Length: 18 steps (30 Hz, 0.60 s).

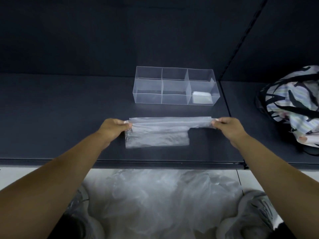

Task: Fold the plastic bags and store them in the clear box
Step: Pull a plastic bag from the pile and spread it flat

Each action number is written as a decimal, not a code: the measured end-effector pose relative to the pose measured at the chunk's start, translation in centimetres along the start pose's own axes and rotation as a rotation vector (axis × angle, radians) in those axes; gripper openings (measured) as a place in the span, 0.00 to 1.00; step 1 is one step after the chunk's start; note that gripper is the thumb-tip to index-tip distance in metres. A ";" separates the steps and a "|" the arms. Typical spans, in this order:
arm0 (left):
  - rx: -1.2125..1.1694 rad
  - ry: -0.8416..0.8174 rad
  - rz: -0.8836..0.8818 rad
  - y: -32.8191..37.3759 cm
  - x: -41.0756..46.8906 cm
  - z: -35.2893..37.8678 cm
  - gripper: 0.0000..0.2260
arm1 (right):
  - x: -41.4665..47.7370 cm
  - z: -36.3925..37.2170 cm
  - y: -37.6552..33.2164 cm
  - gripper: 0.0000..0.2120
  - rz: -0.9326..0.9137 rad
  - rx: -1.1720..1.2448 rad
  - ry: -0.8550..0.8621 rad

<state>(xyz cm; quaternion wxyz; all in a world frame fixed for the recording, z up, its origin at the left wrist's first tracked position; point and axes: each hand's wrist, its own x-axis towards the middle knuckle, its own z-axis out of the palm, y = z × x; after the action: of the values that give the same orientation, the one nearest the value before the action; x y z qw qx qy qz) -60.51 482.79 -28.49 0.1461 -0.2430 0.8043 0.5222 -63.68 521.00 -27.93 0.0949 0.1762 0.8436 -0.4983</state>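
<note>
Pinching bag (pixel 157 133) at both ends: your left hand (pixel 112 129) and right hand (pixel 229 127) each grip a corner, long axis running hand to hand, resting on the shelf (pixel 69 118). Box (pixel 148 98) sits beyond, between your hands; folded bag (pixel 202 97) in its compartment nearer your right.

Bare forearms (pixel 51 178) reach from the lower corners to mid-frame; left hand (pixel 114 129) and right hand (pixel 228 128), knuckles up, each pinch one end of a translucent thin plastic bag (pixel 160 133)
</note>
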 end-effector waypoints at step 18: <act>0.621 0.403 0.715 -0.4 -0.6 6.4 0.09 | 3.8 2.4 0.4 0.08 0.066 -0.296 0.150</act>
<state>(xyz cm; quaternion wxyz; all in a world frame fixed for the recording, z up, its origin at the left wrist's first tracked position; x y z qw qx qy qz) -59.89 488.62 -31.06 -0.1343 0.0063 0.9665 0.2185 -67.08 519.84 -30.74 0.0728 0.2244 0.9063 -0.3507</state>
